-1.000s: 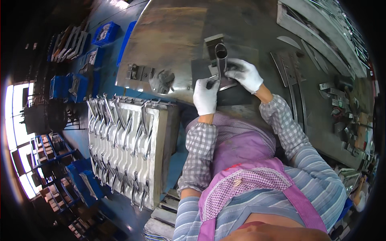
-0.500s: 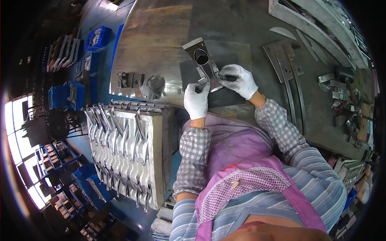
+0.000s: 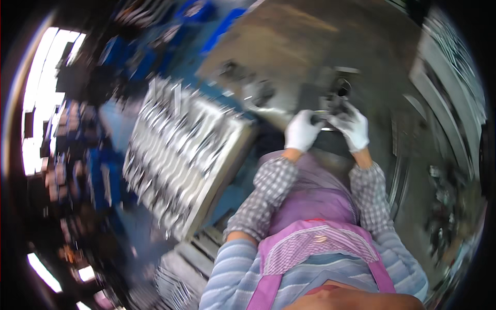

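Judging the tube (image 3: pixel 343 92) placed but unfinished, I curl left hand (image 3: pixel 300 132) and right hand (image 3: pixel 354 128) at its near side, grip unclear.

We see a big metal table (image 3: pixel 279 46), smooth and mostly dull, with a shiny patch near its edge. The round tube (image 3: pixel 340 99) looks like dark metal, a bit shiny. We see white gloves (image 3: pixel 301 133) of matt cloth. The apron (image 3: pixel 310 212) and the checked sleeves (image 3: pixel 276 178) are matt cloth too. On the rack (image 3: pixel 214 180) we see glossy metal pieces (image 3: pixel 177 98). The blue bins (image 3: pixel 194 10) look like plastic.
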A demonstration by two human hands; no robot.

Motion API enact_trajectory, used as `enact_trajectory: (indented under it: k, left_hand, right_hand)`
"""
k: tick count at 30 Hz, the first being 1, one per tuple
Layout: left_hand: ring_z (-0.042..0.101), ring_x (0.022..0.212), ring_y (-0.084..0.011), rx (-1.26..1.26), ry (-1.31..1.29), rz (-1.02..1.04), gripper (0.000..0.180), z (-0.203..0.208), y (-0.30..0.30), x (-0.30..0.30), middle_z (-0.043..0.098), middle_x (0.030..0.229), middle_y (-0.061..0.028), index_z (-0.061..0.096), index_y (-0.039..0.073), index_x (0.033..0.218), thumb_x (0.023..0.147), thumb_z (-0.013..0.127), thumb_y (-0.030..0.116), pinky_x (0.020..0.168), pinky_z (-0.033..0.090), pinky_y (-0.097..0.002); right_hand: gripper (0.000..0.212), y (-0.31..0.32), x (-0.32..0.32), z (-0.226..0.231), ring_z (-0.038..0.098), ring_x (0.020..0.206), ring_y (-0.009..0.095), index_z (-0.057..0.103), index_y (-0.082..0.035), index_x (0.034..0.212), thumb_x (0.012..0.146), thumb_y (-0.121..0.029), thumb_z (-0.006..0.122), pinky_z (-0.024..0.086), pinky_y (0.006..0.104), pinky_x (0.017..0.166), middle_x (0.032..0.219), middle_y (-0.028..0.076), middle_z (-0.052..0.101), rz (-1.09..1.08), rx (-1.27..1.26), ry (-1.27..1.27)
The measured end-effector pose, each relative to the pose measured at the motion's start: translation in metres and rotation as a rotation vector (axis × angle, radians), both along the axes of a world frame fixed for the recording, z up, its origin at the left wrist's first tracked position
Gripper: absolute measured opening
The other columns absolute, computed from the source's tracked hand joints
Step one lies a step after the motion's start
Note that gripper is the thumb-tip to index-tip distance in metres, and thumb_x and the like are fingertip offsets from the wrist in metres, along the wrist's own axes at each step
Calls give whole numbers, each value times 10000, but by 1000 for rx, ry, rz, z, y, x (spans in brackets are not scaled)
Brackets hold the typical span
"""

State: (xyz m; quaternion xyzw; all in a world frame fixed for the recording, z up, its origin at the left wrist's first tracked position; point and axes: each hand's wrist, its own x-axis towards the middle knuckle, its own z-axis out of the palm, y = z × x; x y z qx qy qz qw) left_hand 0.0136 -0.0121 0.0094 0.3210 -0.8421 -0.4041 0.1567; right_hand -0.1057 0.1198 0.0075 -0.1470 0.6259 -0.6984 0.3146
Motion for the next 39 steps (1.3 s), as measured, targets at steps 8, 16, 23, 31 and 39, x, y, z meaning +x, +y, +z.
enact_trajectory:
  k: [8,16,23,31,39]
  left_hand:
    - [623,930,-133,472,96,-73,402,96,-45,126,682,1063,-72,576,42,1340,965,625,179,817,539,-295]
    - [687,1024,-273,-110,-256,279,419,52,-255,207,709,1153,-182,611,48,1332,934,629,179,897,528,-368]
    - [688,941,-388,-562,-721,163,246,28,-252,215,701,997,-206,765,133,1072,875,702,266,837,541,-470]
    - [709,991,-321,-528,-871,337,345,68,-243,271,721,1112,-159,773,176,1046,765,795,376,853,567,-442]
    - [712,875,-400,-732,-843,523,195,130,-198,258,730,923,-210,743,33,962,871,641,172,806,568,-451]
  right_hand:
    - [303,-51,77,70,707,970,292,741,-51,1012,761,87,639,552,352,870,1117,120,724,451,-233,779]
    - [271,-33,52,9,691,1009,277,738,-91,1014,806,46,630,543,361,884,1089,78,725,250,236,1005]
    - [308,-35,51,2,668,860,277,721,-137,975,722,28,660,535,390,761,1049,48,708,213,102,1232]
    - [281,-28,48,-1,663,859,272,715,-143,970,737,8,671,529,394,770,1053,37,701,219,67,1190]
    - [248,-1,36,-1,678,916,273,747,-118,1021,805,-13,682,537,382,836,1095,72,702,369,112,887]
